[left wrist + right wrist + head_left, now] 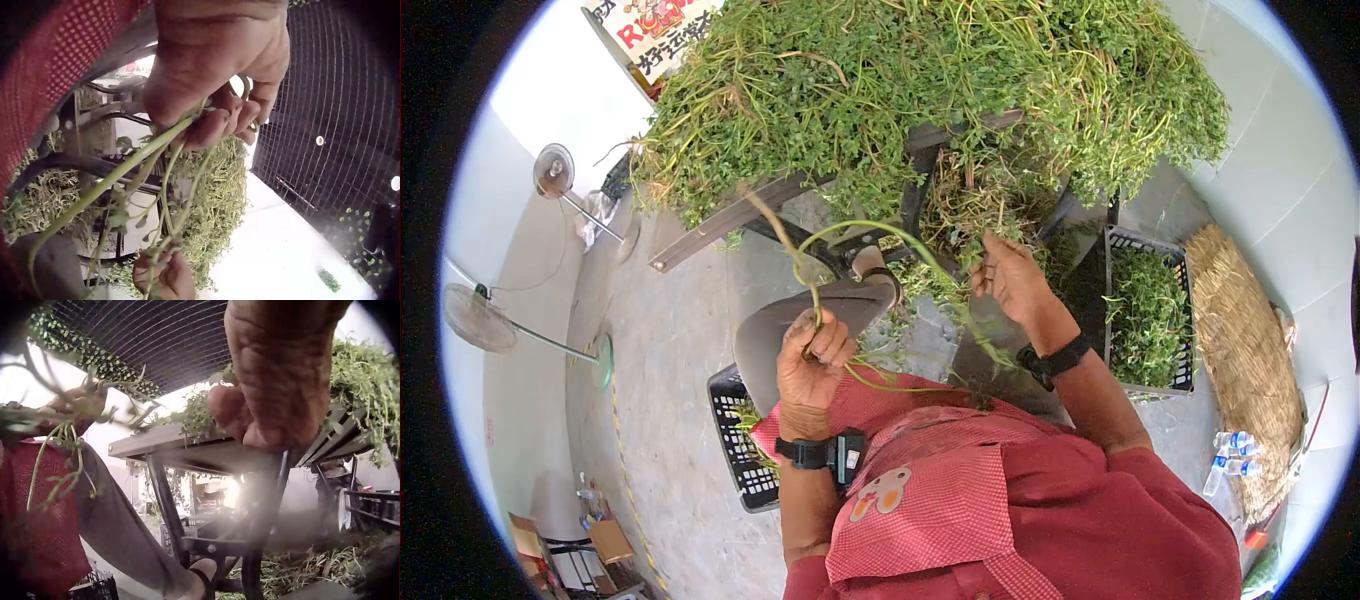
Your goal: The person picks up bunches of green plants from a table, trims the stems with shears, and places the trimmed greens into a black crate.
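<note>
My left hand grips a small bunch of long green stems, thumb and curled fingers closed round them. One stem arches up and over toward the right, its leafy end drooping above the apron. A paler brownish length rises from the fist toward the table. My right hand is raised beside the arching stem, its fingers loosely bent; no stem shows running into them in the head view. In the right wrist view its palm hides most of the fingers. A huge heap of leafy green stems covers the table ahead.
The table's wooden edge runs close in front of my knees. Loose greens lie beneath it. Black crates stand at the right and left. A straw bundle, bottles and stand fans are farther out.
</note>
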